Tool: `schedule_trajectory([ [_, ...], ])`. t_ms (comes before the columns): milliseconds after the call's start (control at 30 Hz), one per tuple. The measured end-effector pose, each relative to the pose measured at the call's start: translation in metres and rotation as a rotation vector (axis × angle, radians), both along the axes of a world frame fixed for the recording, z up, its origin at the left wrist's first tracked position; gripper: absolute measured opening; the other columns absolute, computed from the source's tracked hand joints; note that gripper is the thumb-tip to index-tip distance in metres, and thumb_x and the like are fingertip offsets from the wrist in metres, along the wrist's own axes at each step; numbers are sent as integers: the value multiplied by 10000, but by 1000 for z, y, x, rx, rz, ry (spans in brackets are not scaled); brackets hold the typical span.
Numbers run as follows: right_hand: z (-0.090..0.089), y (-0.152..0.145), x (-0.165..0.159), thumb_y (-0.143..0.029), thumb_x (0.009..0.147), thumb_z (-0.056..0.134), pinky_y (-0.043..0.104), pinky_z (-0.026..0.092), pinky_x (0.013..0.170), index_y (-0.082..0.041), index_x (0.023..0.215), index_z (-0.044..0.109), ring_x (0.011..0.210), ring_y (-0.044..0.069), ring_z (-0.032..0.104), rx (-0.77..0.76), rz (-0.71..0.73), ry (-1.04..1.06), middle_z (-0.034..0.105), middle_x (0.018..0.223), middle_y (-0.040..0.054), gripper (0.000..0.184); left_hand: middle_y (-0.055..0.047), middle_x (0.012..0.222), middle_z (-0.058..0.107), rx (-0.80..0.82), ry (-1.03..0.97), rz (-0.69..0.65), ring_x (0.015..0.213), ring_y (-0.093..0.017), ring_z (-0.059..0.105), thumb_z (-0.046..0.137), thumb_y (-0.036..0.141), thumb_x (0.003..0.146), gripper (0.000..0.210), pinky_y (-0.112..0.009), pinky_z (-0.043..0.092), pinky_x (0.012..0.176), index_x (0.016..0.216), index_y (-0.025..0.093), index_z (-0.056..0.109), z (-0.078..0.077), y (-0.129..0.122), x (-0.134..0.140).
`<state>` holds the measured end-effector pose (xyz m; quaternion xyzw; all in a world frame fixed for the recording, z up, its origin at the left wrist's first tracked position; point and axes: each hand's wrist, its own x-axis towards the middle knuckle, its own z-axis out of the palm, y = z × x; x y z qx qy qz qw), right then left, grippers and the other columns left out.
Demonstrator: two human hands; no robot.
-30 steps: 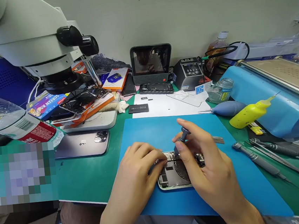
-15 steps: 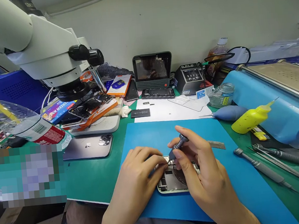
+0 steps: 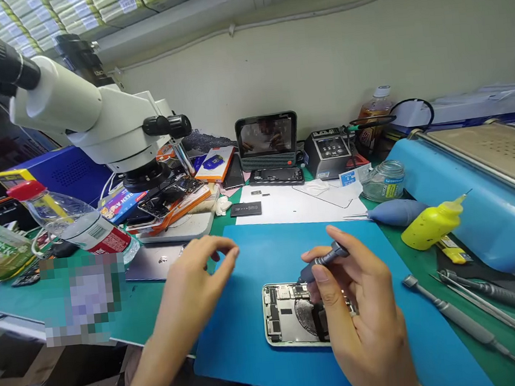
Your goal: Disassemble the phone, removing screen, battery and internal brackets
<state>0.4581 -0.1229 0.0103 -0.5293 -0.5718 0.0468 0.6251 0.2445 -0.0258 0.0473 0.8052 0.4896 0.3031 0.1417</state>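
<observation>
My right hand (image 3: 363, 304) grips a small grey screwdriver (image 3: 323, 262), tilted, its lower end at the upper edge of an opened phone (image 3: 292, 323). The phone lies on a blue mat (image 3: 235, 341) with its inner parts and a round dark coil bared; my right fingers cover its right end. Off to the left of the phone, my left hand (image 3: 197, 274) is raised above the mat's left edge. Its thumb and forefinger come together in a pinch; anything between them is too small to make out.
A microscope (image 3: 114, 128) stands at the left over stacked phone parts. Near it are a plastic bottle (image 3: 83, 228) and a closed phone (image 3: 150, 264). At the right lie a yellow bottle (image 3: 431, 225), a blue air blower (image 3: 395, 204), a grey pen-shaped tool (image 3: 460, 316) and tweezers (image 3: 501, 315).
My left hand has left the phone and moved left and up, pinched. My right hand still holds the screwdriver, now tilted more. The view has tipped upward.
</observation>
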Motion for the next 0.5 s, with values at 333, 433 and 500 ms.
schedule_trajectory([
  [333, -3, -1, 1, -226, 1147, 588, 246, 703, 754, -335, 1639, 518, 956, 154, 806, 3, -3, 28, 791, 1174, 45, 509, -34, 1017, 810, 6, 130, -198, 911, -251, 740, 716, 234, 1010, 97, -363, 542, 812, 955, 236, 795, -24, 93, 19],
  [433, -5, -2, 1, -234, 1151, 579, 247, 703, 778, -338, 1644, 514, 967, 151, 805, 6, -2, 29, 784, 1176, 42, 508, -41, 1064, 820, 14, 109, -235, 987, -261, 769, 707, 254, 1045, 122, -370, 564, 877, 988, 238, 813, -30, 97, 16],
  [500, -5, -2, 1, -232, 1152, 576, 241, 702, 792, -345, 1652, 506, 986, 148, 803, 5, -2, 27, 781, 1183, 37, 518, -41, 1079, 825, 15, 97, -257, 1021, -265, 782, 703, 244, 1053, 133, -371, 574, 909, 1004, 242, 826, -32, 99, 13],
])
